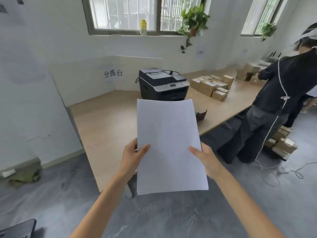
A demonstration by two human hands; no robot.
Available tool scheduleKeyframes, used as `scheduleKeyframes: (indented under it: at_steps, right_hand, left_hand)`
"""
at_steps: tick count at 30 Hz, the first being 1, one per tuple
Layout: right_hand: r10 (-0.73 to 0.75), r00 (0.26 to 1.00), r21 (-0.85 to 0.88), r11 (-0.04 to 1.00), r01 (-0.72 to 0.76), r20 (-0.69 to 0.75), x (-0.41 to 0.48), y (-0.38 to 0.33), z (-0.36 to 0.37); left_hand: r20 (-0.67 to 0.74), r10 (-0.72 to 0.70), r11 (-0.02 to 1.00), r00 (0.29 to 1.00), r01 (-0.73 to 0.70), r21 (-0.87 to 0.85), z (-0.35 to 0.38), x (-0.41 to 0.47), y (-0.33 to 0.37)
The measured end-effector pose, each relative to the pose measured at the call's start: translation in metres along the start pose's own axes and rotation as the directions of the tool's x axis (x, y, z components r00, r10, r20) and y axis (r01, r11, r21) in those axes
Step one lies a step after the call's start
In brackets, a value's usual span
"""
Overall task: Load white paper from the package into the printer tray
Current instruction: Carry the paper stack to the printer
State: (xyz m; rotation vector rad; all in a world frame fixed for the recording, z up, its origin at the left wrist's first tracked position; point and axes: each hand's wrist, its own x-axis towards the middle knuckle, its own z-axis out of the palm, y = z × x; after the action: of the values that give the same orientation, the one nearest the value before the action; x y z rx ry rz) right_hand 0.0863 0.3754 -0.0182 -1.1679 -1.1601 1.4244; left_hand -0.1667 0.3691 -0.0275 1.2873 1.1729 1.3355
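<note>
- Bright, even daylight comes in through the two windows (127, 14) on the far wall.
- The panes are washed out by glare.
- Shadows are soft; a faint one lies beneath the printer (163, 85) on the surface (106, 121).
- Wide-angle distortion bends the walls and floor (154, 217) towards the edges.
- Detail is slightly soft overall, blurrier in the corners.

Probably a parcel-sorting office: printer (163, 84) and stacked cardboard boxes (211, 86) on a long table (106, 117)
</note>
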Motion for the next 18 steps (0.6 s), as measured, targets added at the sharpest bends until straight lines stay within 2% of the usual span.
scheduleKeyframes:
  at_steps: [9,18]
  right_hand:
    - [0.086,0.989,-0.011,0.996,-0.085,0.119,0.112,-0.001,-0.013]
    - [0.109,0.979,-0.063,0.993,-0.099,0.173,0.245,-0.002,0.011]
  left_hand:
    - [-0.102,-0.062,0.998,0.993,0.062,0.0,0.001,0.077,-0.015]
    - [-0.028,-0.128,0.991,0.991,0.129,0.024,-0.035,0.19,-0.029]
